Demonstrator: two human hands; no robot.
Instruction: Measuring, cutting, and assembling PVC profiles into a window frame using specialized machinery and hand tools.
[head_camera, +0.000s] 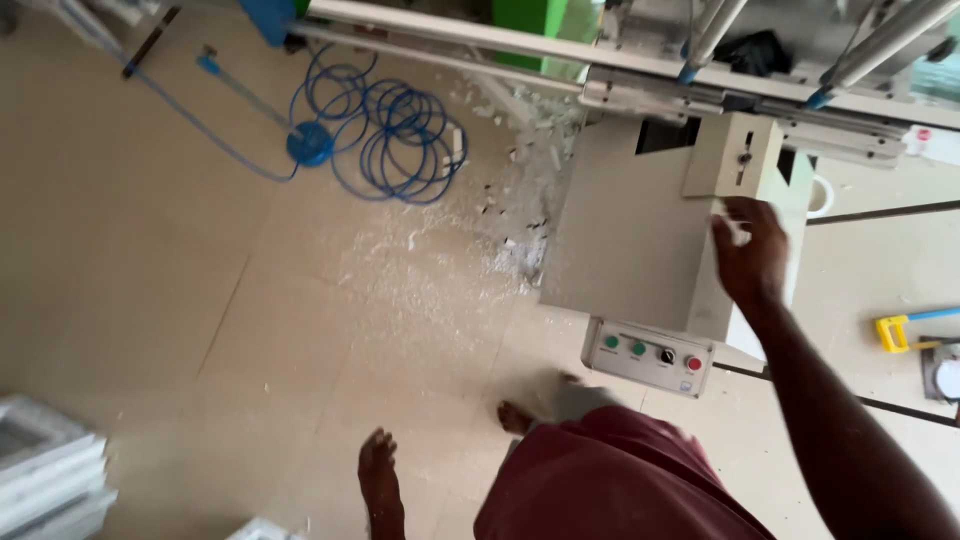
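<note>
1. The right hand (750, 250) reaches out over the pale beige box-shaped metal machine housing (620, 230), close to its right edge and just below the small upright beige metal plate with a dark slot (735, 155).
2. Its fingers are curled together around a small white scrap (735, 228) — whether they truly pinch it or only rest on it, I cannot tell, as the hand is blurred.
3. The left hand is out of view.
4. Below the housing sits a light grey control panel (648, 357) with 2 green buttons, 1 black knob and 1 red button.
5. The tan tiled floor (150, 260) carries white shavings and chips (430, 270) beside the machine, and a coiled blue air hose (395, 135) lies further off.
6. The person's bare feet (380, 480) stand on the floor near the panel — a maroon garment (610, 480) covers the lap.
</note>
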